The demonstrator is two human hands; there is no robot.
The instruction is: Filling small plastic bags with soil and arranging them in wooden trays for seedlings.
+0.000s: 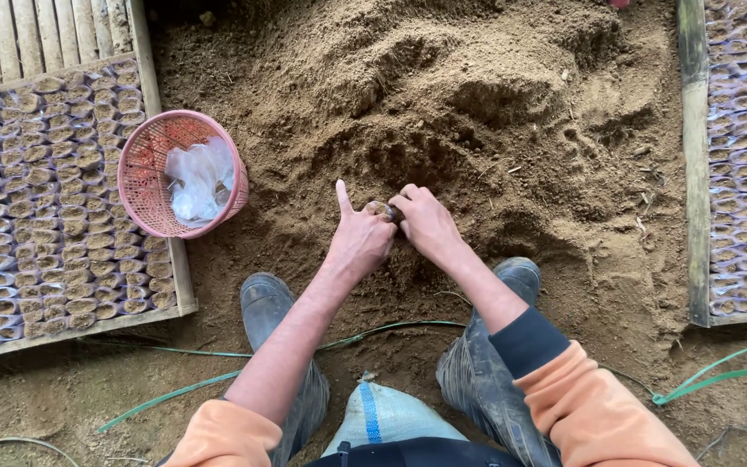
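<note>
Loose soil heap (477,104) lies between wooden frames (695,173) of filled bags (54,199).

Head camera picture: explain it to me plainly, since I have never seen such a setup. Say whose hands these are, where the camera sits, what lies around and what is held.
The camera sits on a person's head and looks straight down, so the bare left hand and right hand are the wearer's own, above two dark rubber boots. Both hands meet around a small soil-filled bag at the foot of a big heap of loose brown soil. Left of it stands a round pink plastic basket holding clear empty plastic bags. Wooden-framed beds of filled little bags lie on both sides.
</note>
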